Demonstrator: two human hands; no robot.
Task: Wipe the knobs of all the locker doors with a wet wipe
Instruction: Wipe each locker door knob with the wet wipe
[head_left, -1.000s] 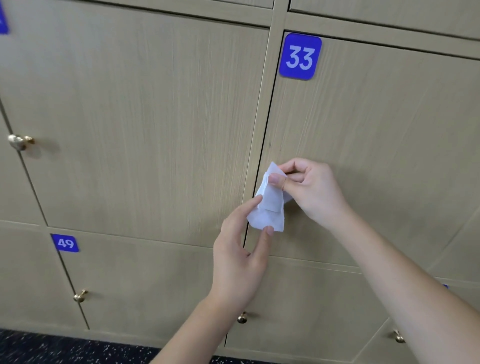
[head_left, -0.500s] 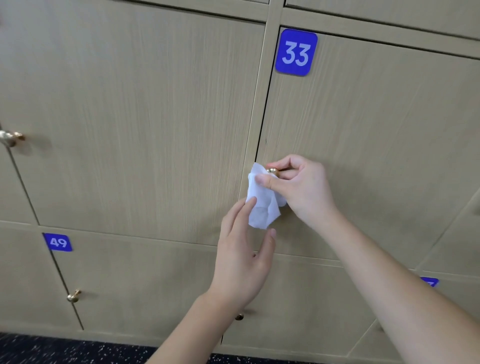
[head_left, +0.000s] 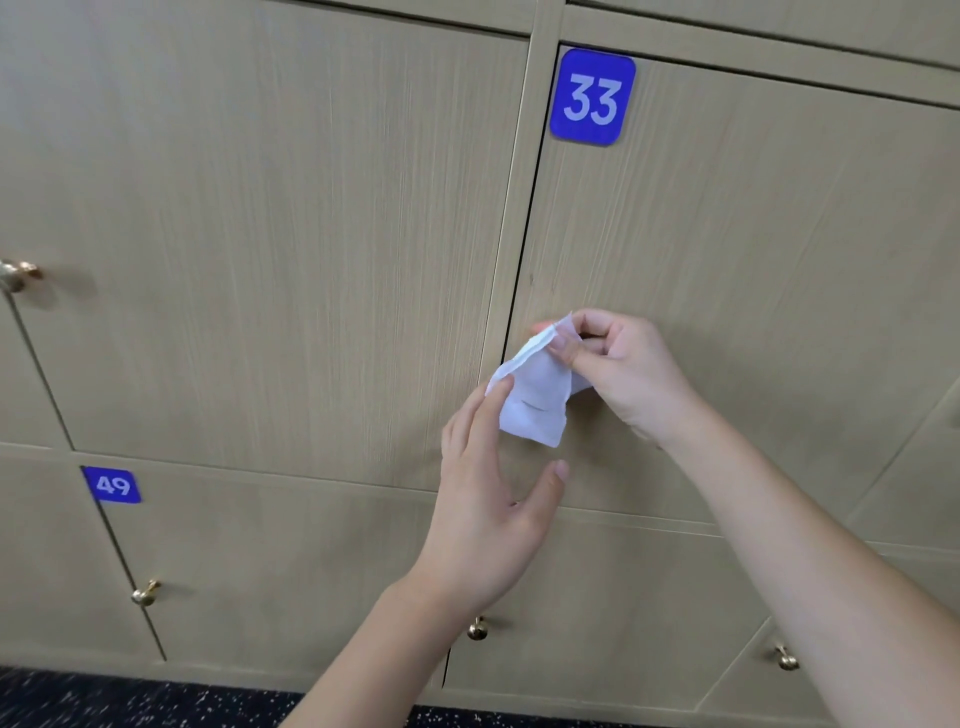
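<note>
My right hand (head_left: 618, 371) pinches the top of a white wet wipe (head_left: 535, 402) against the left edge of the locker door marked 33 (head_left: 592, 98). That door's knob is hidden behind the wipe and my fingers. My left hand (head_left: 488, 499) is just below, fingers straight, its fingertips touching the wipe's left edge. Brass knobs show on other doors: one at the far left (head_left: 15, 275), one under the number 49 (head_left: 145, 593), one low in the middle (head_left: 477, 630) and one at the lower right (head_left: 787, 660).
Light wooden locker doors fill the view. A blue label 49 (head_left: 112, 486) marks the lower left door. A dark speckled floor (head_left: 104, 701) runs along the bottom edge.
My right hand has turned the wipe over the knob of door 33, which showed briefly half a second ago and is covered again. My left hand has opened and dropped slightly.
</note>
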